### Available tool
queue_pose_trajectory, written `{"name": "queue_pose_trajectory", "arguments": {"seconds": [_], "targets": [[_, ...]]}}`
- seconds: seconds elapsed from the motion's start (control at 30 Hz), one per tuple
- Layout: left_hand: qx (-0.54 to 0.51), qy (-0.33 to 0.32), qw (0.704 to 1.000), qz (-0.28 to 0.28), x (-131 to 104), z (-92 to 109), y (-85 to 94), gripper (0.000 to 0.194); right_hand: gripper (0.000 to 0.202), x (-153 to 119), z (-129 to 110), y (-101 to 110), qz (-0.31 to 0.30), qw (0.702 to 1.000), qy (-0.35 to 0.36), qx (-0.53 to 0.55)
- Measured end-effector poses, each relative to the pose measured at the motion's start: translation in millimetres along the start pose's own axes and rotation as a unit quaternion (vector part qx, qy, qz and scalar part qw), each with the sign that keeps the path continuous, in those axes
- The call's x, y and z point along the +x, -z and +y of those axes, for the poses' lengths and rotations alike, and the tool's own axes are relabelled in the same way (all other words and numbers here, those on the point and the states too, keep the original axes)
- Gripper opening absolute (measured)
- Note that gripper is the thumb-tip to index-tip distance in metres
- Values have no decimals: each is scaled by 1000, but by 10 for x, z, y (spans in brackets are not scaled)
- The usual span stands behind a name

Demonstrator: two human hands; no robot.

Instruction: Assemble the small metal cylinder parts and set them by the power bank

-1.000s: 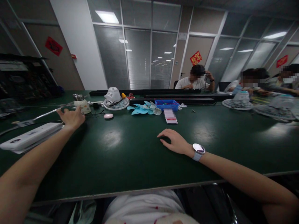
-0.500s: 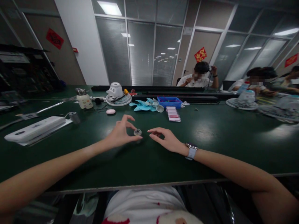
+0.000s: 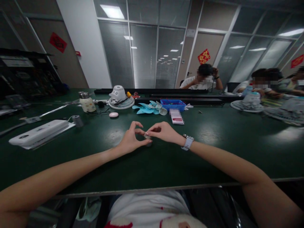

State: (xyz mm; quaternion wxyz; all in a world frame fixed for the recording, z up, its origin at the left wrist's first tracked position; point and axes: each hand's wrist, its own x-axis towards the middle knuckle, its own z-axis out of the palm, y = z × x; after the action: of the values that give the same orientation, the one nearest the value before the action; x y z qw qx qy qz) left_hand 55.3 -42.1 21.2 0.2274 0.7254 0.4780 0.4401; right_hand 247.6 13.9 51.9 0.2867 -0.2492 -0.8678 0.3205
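A small silvery, round piece is between my two hands, above the green tabletop or resting on it; I cannot tell which. My left hand curves around it, thumb at its near side and a fingertip at its far side. From the right, my right hand pinches at the top of the same piece with thumb and fingertips, covering part of it. Whether anything else is inside that pinch is hidden. A watch with a pale strap circles my right wrist.
Behind my hands lie blue fan blades, a blue tray, a white fan, a pink oval case and a pink-and-white card. Left stand a white device, a grey cylinder and a bottle. People sit opposite.
My right hand has moved left and now reaches the top of the silvery piece; before, it hovered apart from it. My left hand and the piece have shifted slightly right.
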Motion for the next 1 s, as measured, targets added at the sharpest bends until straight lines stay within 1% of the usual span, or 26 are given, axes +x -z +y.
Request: {"name": "queue_pose_trajectory", "arguments": {"seconds": [0.03, 0.1, 0.17, 0.23, 0.27, 0.4, 0.47, 0.57, 0.7, 0.87, 0.93, 1.0], "targets": [[-1, 2, 1000, 4, 23, -9, -12, 62, 26, 28, -6, 20, 10, 1000, 8, -12], [-7, 1, 1000, 12, 53, -29, -35, 61, 23, 44, -20, 66, 56, 997, 28, -39], [-12, -1, 1000, 21, 61, -50, -54, 60, 22, -4, -10, 121, 112, 991, 46, -52], [-9, -4, 999, 31, 50, -72, -71, 58, 24, -110, 50, 173, 135, 988, 50, -58], [-7, -8, 999, 36, 41, -81, -79, 57, 24, -177, 101, 190, 125, 989, 47, -64], [0, -27, 999, 37, 14, -103, -96, 53, 22, -436, 349, 161, 17, 992, 5, -123], [9, -32, 999, 21, 9, -100, -87, 53, 20, -508, 419, 117, 0, 989, -13, -144], [23, -34, 999, -14, 7, -93, -46, 52, 21, -537, 403, 82, -6, 989, -36, -142], [38, -36, 997, -64, 5, -127, -16, 41, 22, -525, 295, 95, -2, 991, -59, -123], [67, -36, 994, -74, -12, -183, -62, 38, 23, -511, 259, 104, -19, 989, -93, -114], [112, -38, 990, -79, -4, -162, -13, 37, 22, -507, 270, 110, -24, 989, -88, -114], [179, -40, 979, -89, 20, -124, 129, 35, 21, -506, 287, 123, -26, 990, -72, -116]]}}
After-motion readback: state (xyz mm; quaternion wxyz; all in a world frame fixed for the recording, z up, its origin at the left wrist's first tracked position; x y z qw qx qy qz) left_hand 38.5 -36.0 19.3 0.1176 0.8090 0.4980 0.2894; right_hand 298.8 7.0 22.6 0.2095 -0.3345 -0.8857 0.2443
